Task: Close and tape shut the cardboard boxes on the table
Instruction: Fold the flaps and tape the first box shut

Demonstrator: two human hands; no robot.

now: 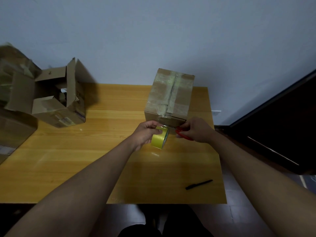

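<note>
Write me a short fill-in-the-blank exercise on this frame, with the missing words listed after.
1. The left hand grips a roll of ____ tape.
2. The right hand holds scissors with ____ handles.
3. The box on the left has its flaps ____.
4. Near the table's front right corner lies a black ____.

Missing words: yellow; red; open; pen

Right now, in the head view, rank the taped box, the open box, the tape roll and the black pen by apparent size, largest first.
1. Open box and taped box: too alike to rank; the open flaps add to its spread.
2. Tape roll, held in the left hand.
3. Black pen, though it lies nearer the camera.
</note>
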